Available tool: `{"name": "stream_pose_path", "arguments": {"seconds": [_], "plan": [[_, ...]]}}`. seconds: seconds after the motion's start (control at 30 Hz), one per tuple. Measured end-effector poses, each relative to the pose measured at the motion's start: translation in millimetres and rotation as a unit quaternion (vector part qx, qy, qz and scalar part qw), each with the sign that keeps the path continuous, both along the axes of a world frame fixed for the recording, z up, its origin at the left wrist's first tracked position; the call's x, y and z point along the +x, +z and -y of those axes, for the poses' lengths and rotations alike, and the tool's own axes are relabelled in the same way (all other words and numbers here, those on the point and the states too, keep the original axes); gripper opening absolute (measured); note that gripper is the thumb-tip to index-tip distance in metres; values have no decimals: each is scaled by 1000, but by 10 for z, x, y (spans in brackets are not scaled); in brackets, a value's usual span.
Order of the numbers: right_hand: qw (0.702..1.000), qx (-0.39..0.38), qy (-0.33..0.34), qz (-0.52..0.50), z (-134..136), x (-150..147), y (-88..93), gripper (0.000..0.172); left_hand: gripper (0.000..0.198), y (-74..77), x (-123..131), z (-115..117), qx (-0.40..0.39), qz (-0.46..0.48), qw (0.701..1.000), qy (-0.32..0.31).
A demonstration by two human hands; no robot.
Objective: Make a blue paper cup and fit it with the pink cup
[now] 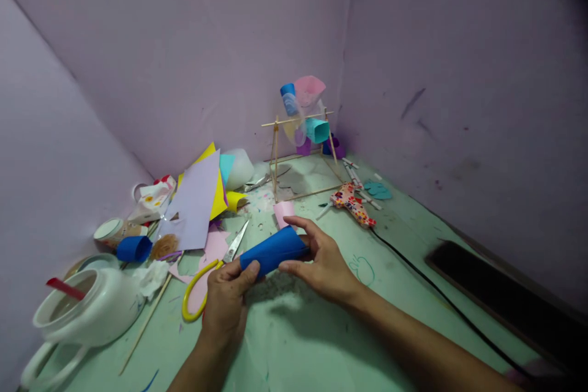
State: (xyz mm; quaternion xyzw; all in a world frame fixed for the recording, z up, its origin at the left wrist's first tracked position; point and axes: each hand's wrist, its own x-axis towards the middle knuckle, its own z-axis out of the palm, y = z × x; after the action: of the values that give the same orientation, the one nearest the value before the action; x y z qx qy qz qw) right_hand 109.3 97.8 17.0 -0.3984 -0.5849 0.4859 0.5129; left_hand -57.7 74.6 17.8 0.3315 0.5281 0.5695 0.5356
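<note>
Both my hands hold a rolled blue paper cone (274,250) just above the green table (321,331). My left hand (226,301) pinches its narrow near end between thumb and fingers. My right hand (321,260) grips the wide far end, fingers curled over the top and thumb below. Yellow-handled scissors (209,275) lie on the table just left of my left hand. A small pink paper piece (283,212) lies just beyond the cone.
A stick frame (298,153) carrying coloured paper cups stands in the far corner. Coloured paper sheets (197,196), a blue cup (134,248) and a white jug (87,312) crowd the left. A patterned glue gun (353,203) with a black cable (436,294) lies right; a dark slab (500,294) follows the right wall.
</note>
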Motion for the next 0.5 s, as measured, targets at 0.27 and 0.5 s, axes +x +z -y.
{"name": "stream_pose_path", "arguments": {"seconds": [0.27, 0.5], "plan": [[980, 152, -31, -122, 4, 127, 80, 54, 39, 93, -103, -98, -24, 140, 990, 16], [980, 168, 70, -79, 64, 100, 122, 83, 40, -7, -149, -108, -27, 143, 989, 12]]}}
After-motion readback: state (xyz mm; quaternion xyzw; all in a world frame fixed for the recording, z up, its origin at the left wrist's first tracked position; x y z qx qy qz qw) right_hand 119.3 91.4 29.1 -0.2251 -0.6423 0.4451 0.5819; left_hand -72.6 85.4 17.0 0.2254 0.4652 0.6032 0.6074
